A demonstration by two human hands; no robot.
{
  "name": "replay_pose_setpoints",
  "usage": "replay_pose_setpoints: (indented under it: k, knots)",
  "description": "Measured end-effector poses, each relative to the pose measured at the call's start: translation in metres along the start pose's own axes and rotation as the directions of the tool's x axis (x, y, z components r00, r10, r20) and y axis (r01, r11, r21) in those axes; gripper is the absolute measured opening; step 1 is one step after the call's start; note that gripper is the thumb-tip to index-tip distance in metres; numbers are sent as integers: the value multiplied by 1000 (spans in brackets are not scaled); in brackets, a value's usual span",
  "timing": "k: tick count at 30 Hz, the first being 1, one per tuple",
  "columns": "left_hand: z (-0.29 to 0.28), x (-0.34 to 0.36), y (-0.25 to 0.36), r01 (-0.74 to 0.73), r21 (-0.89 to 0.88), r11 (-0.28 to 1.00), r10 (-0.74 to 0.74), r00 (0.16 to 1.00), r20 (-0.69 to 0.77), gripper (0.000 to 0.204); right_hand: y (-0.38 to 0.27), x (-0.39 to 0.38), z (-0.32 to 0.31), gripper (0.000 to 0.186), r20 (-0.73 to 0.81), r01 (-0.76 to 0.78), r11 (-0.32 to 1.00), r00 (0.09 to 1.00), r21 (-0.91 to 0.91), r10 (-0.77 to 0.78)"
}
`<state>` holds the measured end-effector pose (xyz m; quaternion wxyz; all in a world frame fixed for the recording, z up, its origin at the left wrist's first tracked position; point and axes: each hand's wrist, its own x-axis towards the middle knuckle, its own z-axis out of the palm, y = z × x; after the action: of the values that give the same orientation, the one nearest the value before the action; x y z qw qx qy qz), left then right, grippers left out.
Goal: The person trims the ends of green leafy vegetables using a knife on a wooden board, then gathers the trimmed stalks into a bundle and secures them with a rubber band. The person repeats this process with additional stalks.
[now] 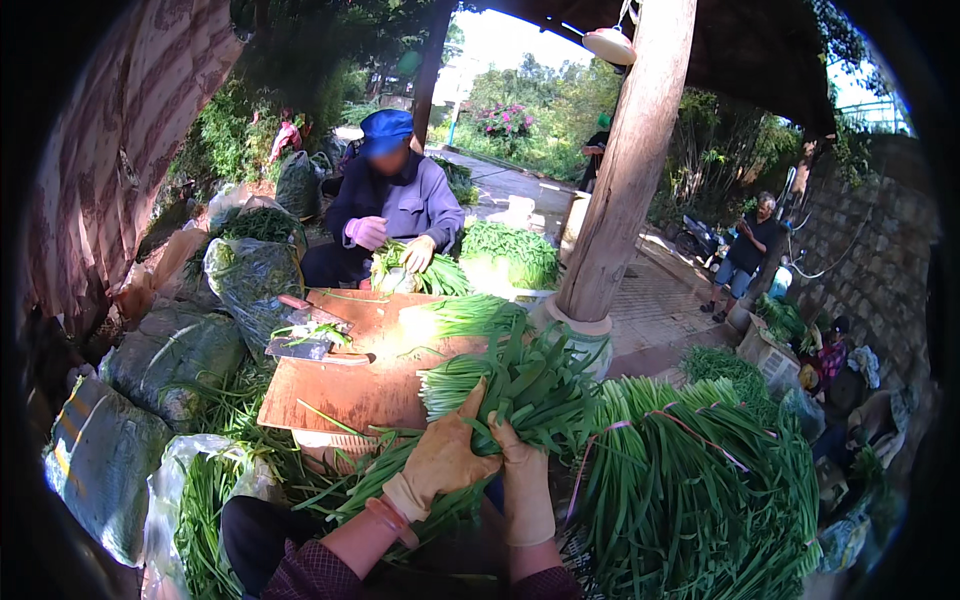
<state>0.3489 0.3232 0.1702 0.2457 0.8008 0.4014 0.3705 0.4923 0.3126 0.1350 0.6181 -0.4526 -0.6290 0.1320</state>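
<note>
Low in the frame, at centre, two hands in tan rubber gloves gather a bundle of long green chives (520, 385). The left hand (440, 455) has its fingers clenched around the stems from the left; the right hand (525, 470) grips the same bunch from below, its fingers closed on it. The bundle fans up and left, its cut ends resting at the near edge of the brown wooden board (350, 385) that serves as a tabletop.

Lower right of the frame, touching the held bunch, lies a large heap of tied chive bundles (690, 490), bound with thin pinkish string. On the board, left of centre, sits a dark-bladed cleaver (300, 345) beside loose trimmings. Plastic sacks stuffed with greens (170, 350) line the left side.

Beyond the board, upper centre, a seated person in a blue cap and purple jacket (390, 200) sorts another bunch. A thick wooden post (625, 170) rises right of centre.

The work appears to be at the squaring-up stage; the next move likely calls for keeping one hand tight while the other ties or trims.
</note>
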Motion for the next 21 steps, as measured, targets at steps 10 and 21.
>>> replay_pose_setpoints:
  k: [10, 21]
  knots:
    - [13, -12, 13, -77, 379, 922, 73, 997, 25, 109, 3, 14, -7, 85, 351, -339, 742, 925, 579, 150]
    - [2, -19, 12, -117, 160, 980, 140, 980, -142, 101, 27, 2, -5, 40, 197, -475, 599, 860, 645, 470]
